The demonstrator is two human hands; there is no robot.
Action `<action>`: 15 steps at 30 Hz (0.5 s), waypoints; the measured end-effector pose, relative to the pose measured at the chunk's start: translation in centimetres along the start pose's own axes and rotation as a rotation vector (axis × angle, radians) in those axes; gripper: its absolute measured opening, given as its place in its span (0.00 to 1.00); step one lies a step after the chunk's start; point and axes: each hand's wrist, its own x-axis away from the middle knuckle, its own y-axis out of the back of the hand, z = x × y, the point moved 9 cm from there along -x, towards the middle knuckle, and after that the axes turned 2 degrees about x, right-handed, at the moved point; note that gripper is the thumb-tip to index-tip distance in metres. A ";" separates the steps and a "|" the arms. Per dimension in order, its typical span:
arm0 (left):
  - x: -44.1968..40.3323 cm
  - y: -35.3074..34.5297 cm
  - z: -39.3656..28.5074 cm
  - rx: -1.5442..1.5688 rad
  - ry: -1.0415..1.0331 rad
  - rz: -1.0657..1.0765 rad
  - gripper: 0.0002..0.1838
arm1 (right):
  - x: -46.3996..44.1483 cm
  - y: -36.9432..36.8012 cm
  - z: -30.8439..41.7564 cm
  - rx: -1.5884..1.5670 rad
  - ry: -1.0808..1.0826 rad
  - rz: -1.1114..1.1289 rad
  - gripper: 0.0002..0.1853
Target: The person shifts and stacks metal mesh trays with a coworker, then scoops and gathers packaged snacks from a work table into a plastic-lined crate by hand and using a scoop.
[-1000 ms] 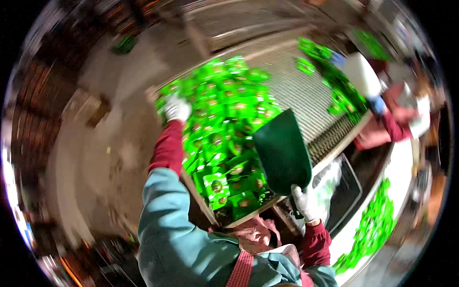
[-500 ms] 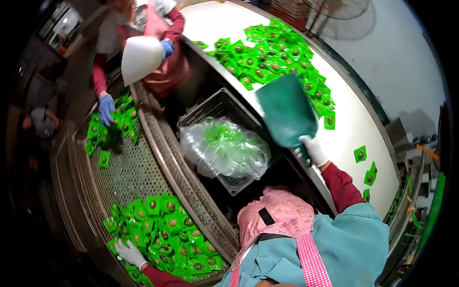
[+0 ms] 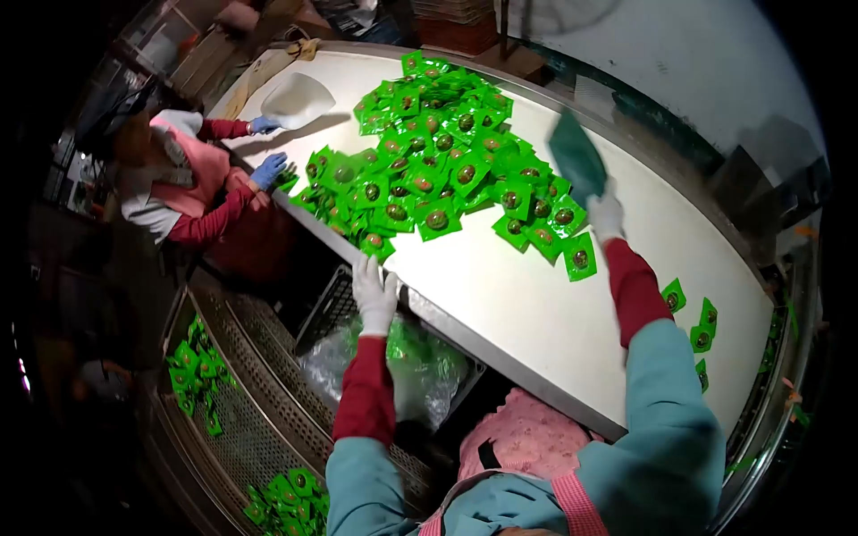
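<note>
My right hand [image 3: 606,216], in a white glove, is closed on the handle of a dark green scoop [image 3: 576,156]. Its blade is tilted on edge over the white table, just right of the heap of shiny green packets [image 3: 438,165]. My left hand [image 3: 375,295], also gloved in white, is at the table's near metal edge with its fingers stretched out and nothing in it. Several packets lie just beyond its fingertips. Below that hand, a clear plastic bag [image 3: 424,384] with green packets inside sits in a black crate [image 3: 326,313].
A co-worker in a pink apron [image 3: 210,179] stands at the left, one blue-gloved hand on a white scoop [image 3: 299,100]. A perforated metal trough [image 3: 259,438] at lower left holds more packets. Several loose packets [image 3: 703,338] lie on the white table [image 3: 536,330] at right.
My left hand has left the packets in the trough and come up to the table edge. The green scoop has swung upright beyond the heap. The co-worker has turned to the table.
</note>
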 end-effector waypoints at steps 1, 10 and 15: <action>-2.0 -2.2 -0.5 -0.044 -0.003 -0.037 0.31 | -1.6 -2.4 2.5 0.118 0.054 0.044 0.35; -4.4 -5.9 -1.4 -0.167 0.110 0.010 0.34 | 8.8 -9.4 8.2 0.382 0.467 0.355 0.47; -4.9 -6.3 -1.7 -0.194 0.123 0.094 0.33 | 5.2 -5.7 7.1 0.036 0.424 0.263 0.42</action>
